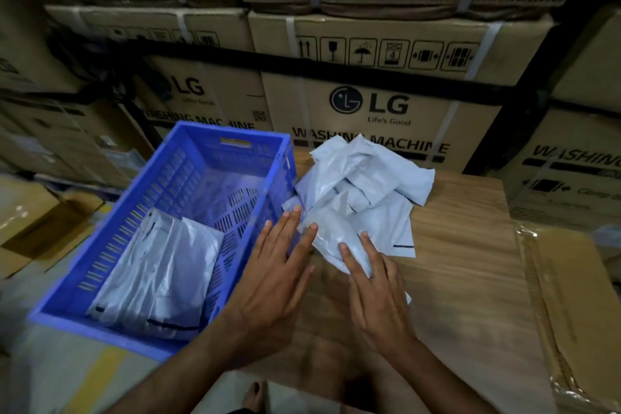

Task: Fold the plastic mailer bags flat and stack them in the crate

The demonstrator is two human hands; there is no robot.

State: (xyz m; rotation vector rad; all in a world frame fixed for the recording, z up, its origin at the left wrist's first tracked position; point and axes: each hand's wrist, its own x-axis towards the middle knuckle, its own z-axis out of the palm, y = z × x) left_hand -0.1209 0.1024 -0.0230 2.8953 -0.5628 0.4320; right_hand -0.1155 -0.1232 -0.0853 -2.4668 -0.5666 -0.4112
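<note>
At the tabletop's (470, 245) left edge, in the head view, both hands lie flat with straight fingers on one mailer (331, 239) at the near side of the pile (363, 185): the left hand (279, 269) has its fingertips on the bag's left end, just beside the crate (161, 198), and the right hand (373, 286) presses its near end, neither gripping anything. This looks like smoothing the air out before a fold, so the bag will lie thin. The pile sits crumpled toward the far left of the tabletop, close to the crate, probably to keep each transfer short. The crate stands to the left of the tabletop's left edge, and whether it touches it I cannot tell. Inside, a stack (158, 276) of flattened mailers fills the near end, while the far end shows bare slotted floor, so room remains for the rest
</note>
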